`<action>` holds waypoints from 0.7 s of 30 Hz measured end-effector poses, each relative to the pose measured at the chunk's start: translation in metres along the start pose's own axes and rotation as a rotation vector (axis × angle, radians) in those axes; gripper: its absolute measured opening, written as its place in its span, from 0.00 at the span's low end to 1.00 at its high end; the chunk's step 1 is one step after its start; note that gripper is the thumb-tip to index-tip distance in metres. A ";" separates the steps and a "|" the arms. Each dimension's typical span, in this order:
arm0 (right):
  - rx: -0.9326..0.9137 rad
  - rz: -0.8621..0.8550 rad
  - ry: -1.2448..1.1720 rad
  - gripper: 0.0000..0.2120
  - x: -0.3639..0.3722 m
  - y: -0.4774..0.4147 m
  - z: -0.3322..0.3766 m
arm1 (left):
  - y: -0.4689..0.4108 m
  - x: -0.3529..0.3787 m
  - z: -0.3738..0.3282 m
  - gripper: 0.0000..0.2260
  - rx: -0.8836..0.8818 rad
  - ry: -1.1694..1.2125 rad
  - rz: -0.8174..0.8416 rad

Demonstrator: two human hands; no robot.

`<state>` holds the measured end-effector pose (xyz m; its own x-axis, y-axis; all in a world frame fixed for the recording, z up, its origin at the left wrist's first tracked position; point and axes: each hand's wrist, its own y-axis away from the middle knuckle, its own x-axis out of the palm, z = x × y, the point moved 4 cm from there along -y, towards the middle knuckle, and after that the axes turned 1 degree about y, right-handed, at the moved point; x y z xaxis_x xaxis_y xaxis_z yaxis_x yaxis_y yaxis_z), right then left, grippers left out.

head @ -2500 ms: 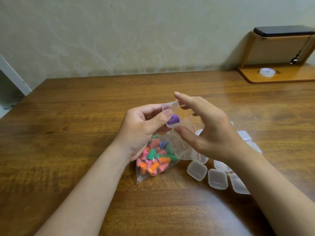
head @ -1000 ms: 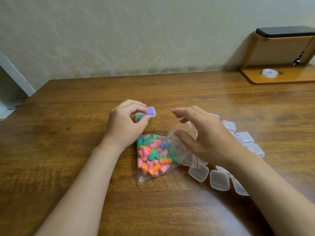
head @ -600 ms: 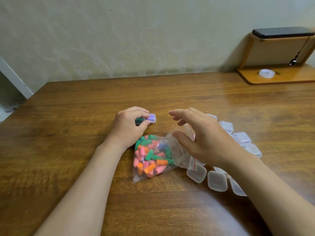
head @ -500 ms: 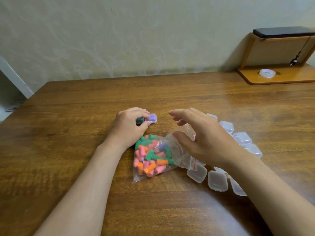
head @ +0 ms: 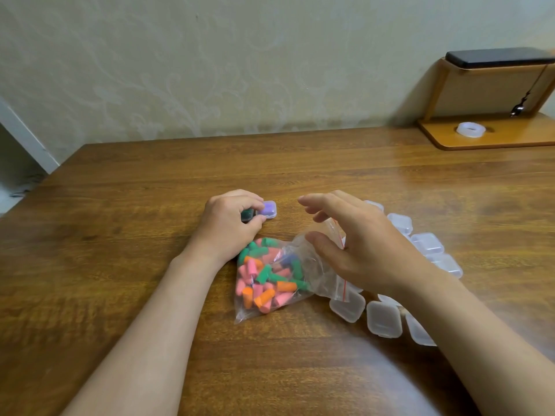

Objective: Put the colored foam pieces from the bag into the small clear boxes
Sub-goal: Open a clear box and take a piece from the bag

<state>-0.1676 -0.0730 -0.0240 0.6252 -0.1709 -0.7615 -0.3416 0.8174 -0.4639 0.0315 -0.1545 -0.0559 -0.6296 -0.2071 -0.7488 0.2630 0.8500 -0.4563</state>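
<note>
no readable text, labels, brands or numbers on anything in view

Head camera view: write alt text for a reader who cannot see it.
A person's left hand pinches a small clear box holding a purple foam piece on a wooden table, beside a second box holding a green piece. The open right hand hovers over a bag of colored foam pieces, with empty clear boxes beside it.

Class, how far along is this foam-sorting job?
Done: a small clear box with dark green foam sits on the wooden table. In hand: the left hand pinches the purple-filled clear box beside it; the right hand hovers open. Left: the clear plastic bag holds many foam pieces and many empty clear boxes wait.
</note>
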 end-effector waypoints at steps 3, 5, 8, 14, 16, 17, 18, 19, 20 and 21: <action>-0.003 0.000 -0.003 0.22 -0.001 0.000 0.001 | 0.000 -0.002 -0.001 0.10 0.005 -0.005 -0.001; -0.001 0.003 0.004 0.22 -0.002 0.000 0.001 | 0.000 -0.005 -0.001 0.11 0.010 0.003 -0.003; -0.007 -0.006 0.002 0.22 -0.003 0.000 0.001 | 0.001 -0.012 0.002 0.13 -0.006 -0.001 -0.014; -0.005 -0.012 -0.002 0.22 -0.003 0.000 0.002 | 0.004 -0.013 0.008 0.15 -0.055 0.014 0.023; 0.003 -0.009 0.003 0.22 -0.004 0.000 0.002 | 0.004 -0.012 0.008 0.15 -0.066 0.018 0.035; 0.007 -0.007 0.006 0.22 -0.004 0.001 0.002 | 0.004 -0.011 0.008 0.15 -0.070 0.018 0.037; 0.011 -0.004 0.009 0.23 -0.004 0.001 0.002 | 0.003 -0.011 0.008 0.14 -0.073 0.015 0.040; 0.013 -0.001 0.011 0.23 -0.005 0.001 0.002 | 0.003 -0.010 0.007 0.14 -0.077 0.008 0.047; 0.013 -0.001 0.013 0.23 -0.005 0.001 0.002 | 0.003 -0.009 0.007 0.14 -0.079 0.001 0.056; 0.011 -0.002 0.014 0.23 -0.005 0.001 0.002 | 0.003 -0.009 0.007 0.14 -0.081 -0.002 0.065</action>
<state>-0.1694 -0.0702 -0.0194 0.6161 -0.1796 -0.7669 -0.3327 0.8232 -0.4600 0.0429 -0.1536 -0.0541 -0.6118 -0.1510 -0.7765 0.2433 0.8981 -0.3664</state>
